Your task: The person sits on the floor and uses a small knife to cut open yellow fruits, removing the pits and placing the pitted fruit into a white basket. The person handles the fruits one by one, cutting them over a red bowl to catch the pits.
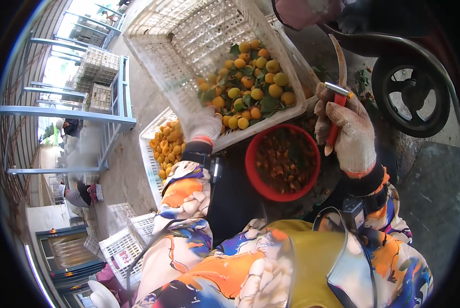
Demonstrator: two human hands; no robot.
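My left hand [204, 124], in a pale knitted glove, is at the near left corner of a tilted white plastic crate [163, 59]. Its fingertips are beside the whole apricots [257, 94], which lie heaped with green leaves; blur hides whether one is in its grasp. Just below that hand, a second white crate [149, 163] holds split orange apricot halves [166, 145]. My right hand [352, 131], in a stained glove, is closed around a red-handled curved knife [335, 120], its blade pointing up. Between my hands stands a red basin [251, 169] with brown pits and scraps.
A black-spoked wheel [412, 95] stands at the right, near a person's dark clothing [373, 20]. Stacked crates [99, 64] and a blue metal frame [68, 111] are at the left. More white crates [123, 254] lie lower left, near another person's white hat [104, 295].
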